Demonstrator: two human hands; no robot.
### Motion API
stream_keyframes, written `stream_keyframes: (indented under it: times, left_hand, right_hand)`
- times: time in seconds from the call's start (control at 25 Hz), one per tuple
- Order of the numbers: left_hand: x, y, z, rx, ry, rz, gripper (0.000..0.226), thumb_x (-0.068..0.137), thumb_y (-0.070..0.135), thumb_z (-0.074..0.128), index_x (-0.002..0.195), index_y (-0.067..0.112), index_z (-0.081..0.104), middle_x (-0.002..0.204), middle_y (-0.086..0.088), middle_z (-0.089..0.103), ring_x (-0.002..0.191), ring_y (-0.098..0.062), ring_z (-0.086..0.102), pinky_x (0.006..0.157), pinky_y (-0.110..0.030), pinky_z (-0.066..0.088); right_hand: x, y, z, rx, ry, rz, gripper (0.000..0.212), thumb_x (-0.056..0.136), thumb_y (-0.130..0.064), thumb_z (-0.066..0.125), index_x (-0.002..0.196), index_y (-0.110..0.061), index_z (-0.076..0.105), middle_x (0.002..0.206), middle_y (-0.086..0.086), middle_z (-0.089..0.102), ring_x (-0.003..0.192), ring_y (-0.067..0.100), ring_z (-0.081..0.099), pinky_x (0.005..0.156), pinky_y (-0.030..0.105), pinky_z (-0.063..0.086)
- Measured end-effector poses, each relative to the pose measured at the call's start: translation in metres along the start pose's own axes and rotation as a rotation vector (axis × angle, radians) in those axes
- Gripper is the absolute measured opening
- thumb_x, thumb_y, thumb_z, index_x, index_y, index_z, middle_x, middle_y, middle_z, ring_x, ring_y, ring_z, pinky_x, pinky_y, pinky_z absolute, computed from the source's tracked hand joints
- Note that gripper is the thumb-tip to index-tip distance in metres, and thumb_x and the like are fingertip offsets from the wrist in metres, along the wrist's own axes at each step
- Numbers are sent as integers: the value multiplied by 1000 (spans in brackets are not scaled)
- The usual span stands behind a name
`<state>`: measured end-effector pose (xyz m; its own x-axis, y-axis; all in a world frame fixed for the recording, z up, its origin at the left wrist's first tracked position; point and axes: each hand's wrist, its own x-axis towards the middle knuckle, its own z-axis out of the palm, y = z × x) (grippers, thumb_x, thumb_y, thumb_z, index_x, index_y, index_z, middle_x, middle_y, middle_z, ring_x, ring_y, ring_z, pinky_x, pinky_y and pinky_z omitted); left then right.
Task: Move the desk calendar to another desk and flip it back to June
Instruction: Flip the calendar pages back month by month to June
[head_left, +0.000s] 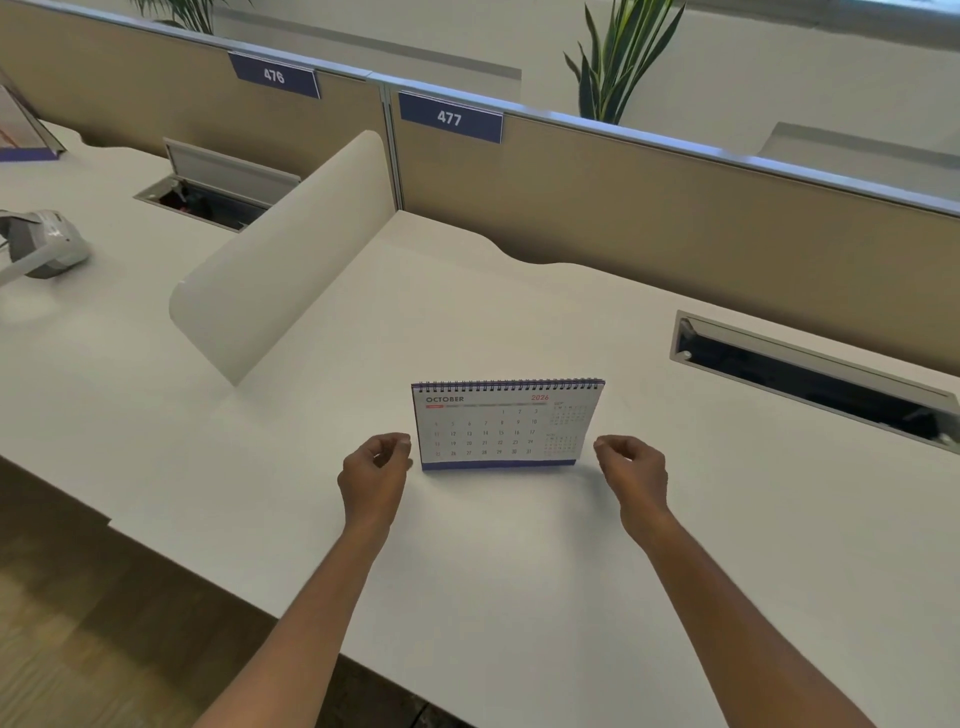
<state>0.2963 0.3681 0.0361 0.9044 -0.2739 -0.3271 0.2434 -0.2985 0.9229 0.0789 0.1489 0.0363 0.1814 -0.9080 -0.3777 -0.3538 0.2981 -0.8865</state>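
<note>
A spiral-bound desk calendar (506, 425) stands upright on the white desk (519, 545) marked 477, its front page showing OCTOBER 2026. My left hand (375, 473) hovers just off the calendar's left edge, fingers curled, thumb and fingertips close together, holding nothing. My right hand (632, 473) is a small gap away from the calendar's right edge, in the same curled pose, also holding nothing. Neither hand touches the calendar.
A white curved divider (280, 260) separates this desk from desk 476 on the left, where a grey headset (44, 244) lies. Open cable trays (810, 374) (208, 195) are sunk into both desks. A beige partition (675, 208) runs along the back. Wooden floor lies at lower left.
</note>
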Motion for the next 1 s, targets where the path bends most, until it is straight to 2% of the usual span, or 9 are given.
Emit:
stream_keyframes:
  times: [0.08,0.24,0.44,0.56,0.64,0.68,0.8,1.0]
  left_hand:
    - [-3,-5,4,37,-41,15,12,93,15,71,97,25,78,93,9,78,92,-15,76,93,-36,58]
    - [-10,-7,8,133,-69,75,22,91,12,72,104,29,77,88,25,73,88,8,68,84,-20,52]
    - [-16,-8,6,116,-47,67,26,86,10,78,92,35,73,90,22,75,72,17,69,77,-18,52]
    - [-19,-9,5,83,-50,54,26,82,18,85,87,39,71,89,17,78,73,5,74,67,-18,52]
    - [-19,-14,4,36,-52,31,23,79,20,89,90,33,74,89,5,80,77,-11,77,73,-29,58]
    - [-20,-16,3,8,-61,17,23,78,21,91,93,28,75,88,1,80,75,-14,76,78,-34,60]
    - [-23,-20,2,-95,-97,-29,26,76,17,93,96,14,76,85,-8,79,70,-14,75,87,-43,63]
    - [-26,-21,-2,-192,-145,-57,25,73,12,93,92,6,77,86,-12,83,83,-23,81,88,-43,64]
  right_hand:
    - [-2,3,2,26,-15,10,9,91,-13,74,100,-11,74,100,0,73,91,23,72,92,43,61]
    - [-7,9,7,11,-84,-18,16,90,-11,75,106,-9,74,102,4,75,91,25,75,95,46,60]
    - [-13,14,9,11,-71,-50,12,88,-11,76,99,-14,76,98,3,78,89,25,76,95,48,60]
    - [-14,15,8,29,-53,-46,10,86,-10,78,92,-16,75,93,4,78,85,27,76,94,50,60]
    - [-16,16,7,34,-59,-49,10,84,-10,80,90,-17,75,90,5,78,85,26,75,93,50,60]
    - [-17,18,7,33,-61,-53,11,83,-10,81,90,-16,75,89,5,79,85,26,74,94,50,60]
    - [-18,20,4,55,-73,-48,11,82,-11,83,89,-14,75,85,6,79,82,23,73,93,49,61]
    - [-20,22,0,139,-102,-36,11,83,-8,83,89,-10,75,91,11,77,84,25,72,90,44,63]
